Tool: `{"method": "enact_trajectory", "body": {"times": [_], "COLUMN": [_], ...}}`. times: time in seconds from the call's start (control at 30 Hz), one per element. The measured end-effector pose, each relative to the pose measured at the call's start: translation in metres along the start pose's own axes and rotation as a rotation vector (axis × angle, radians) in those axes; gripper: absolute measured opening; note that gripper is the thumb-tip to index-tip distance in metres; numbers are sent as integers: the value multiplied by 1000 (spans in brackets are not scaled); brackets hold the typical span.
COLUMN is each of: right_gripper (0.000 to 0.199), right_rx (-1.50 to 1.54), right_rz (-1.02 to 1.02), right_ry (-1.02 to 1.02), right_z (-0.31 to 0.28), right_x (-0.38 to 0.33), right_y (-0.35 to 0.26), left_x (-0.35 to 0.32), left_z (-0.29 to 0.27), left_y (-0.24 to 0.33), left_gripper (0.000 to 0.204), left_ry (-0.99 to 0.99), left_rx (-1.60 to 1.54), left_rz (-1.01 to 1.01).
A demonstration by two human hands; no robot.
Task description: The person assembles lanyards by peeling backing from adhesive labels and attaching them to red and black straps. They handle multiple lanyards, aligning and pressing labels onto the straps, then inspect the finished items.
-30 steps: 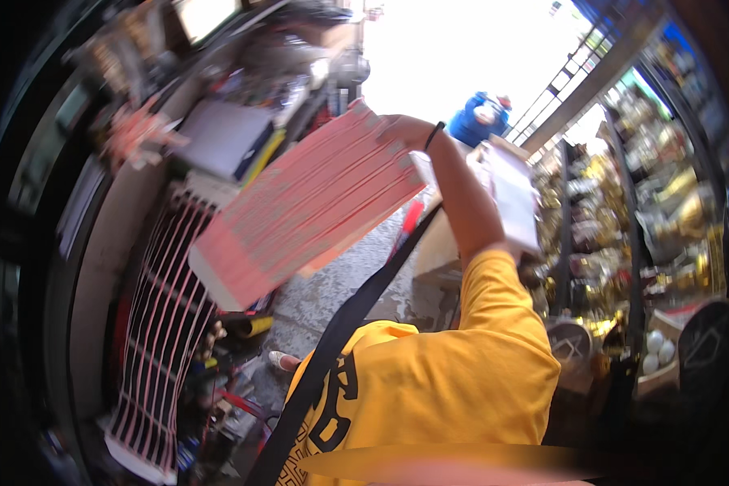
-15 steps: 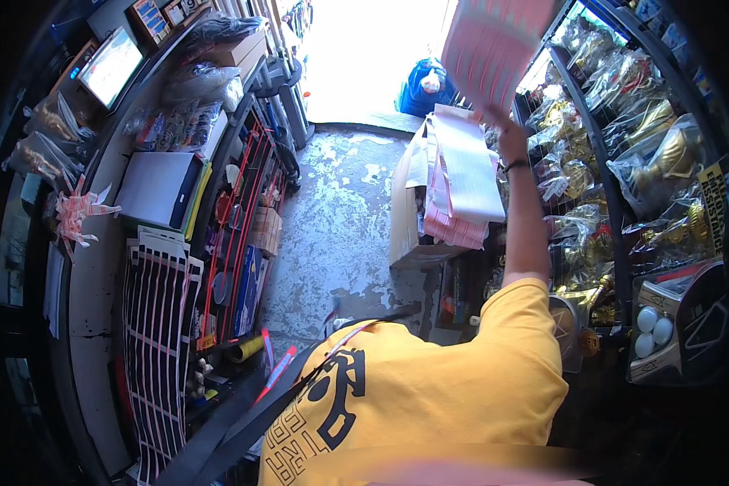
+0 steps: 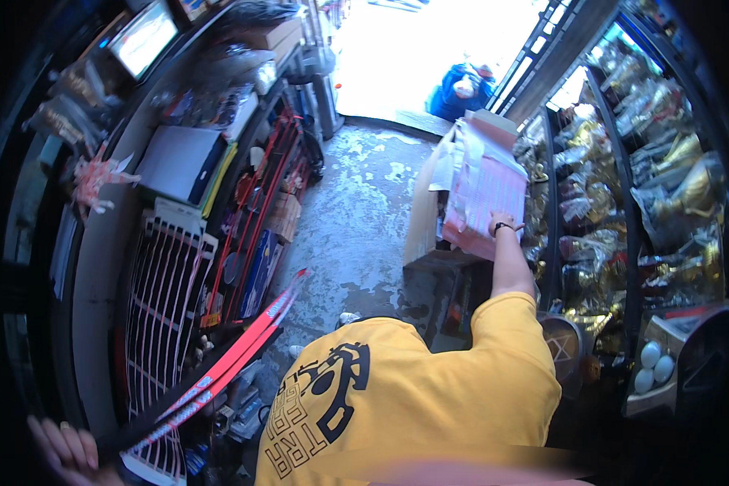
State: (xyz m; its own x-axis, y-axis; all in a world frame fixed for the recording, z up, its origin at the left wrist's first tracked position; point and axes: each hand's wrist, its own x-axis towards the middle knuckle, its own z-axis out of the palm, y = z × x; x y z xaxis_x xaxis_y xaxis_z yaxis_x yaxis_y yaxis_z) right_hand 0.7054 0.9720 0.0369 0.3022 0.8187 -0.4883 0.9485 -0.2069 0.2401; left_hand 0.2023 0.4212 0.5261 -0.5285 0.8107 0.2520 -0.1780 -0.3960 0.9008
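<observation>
My right hand [image 3: 504, 221], with a dark band at the wrist, lies on a pink striped sheet [image 3: 494, 185] on top of a stack of papers. The fingers look spread on the paper, not wrapped round it. The stack rests in and over an open cardboard box [image 3: 426, 215] on the right. At the lower left edge, my left hand [image 3: 66, 449] is closed at the end of several straps. Red straps [image 3: 227, 366] with white lettering and a black one stretch diagonally up from it. Part of the left hand is cut off by the dark rim.
Shelves on the right hold trophies [image 3: 587, 182] in clear plastic. A rack of goods with red bars [image 3: 243, 219] stands left, with a black-and-white striped sheet [image 3: 158, 324] hanging beside it. A blue bag [image 3: 454, 97] sits by the bright doorway. Worn floor [image 3: 364, 211] lies between.
My right hand has come down from holding the pink sheet up, and the sheet now lies on the stack. My left hand has come into view, and the straps have swung upward.
</observation>
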Motion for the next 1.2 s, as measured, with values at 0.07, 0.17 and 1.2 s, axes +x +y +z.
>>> {"method": "enact_trajectory", "body": {"times": [0.07,0.17,1.2], "right_gripper": [52,60,17], "right_rx": [47,170,806], "right_rz": [-116,-741,-2547], "right_ry": [-20,230,-113], "right_z": [-39,-127,-226], "right_x": [-5,-61,-554], "right_y": [-32,-110,-205], "left_x": [3,13,-14], "left_z": [-11,-18,57], "left_y": [-26,-66,-177], "left_gripper": [30,24,80], "left_ry": [65,295,364], "left_rx": [184,291,71], "left_rz": [90,-51,159]}}
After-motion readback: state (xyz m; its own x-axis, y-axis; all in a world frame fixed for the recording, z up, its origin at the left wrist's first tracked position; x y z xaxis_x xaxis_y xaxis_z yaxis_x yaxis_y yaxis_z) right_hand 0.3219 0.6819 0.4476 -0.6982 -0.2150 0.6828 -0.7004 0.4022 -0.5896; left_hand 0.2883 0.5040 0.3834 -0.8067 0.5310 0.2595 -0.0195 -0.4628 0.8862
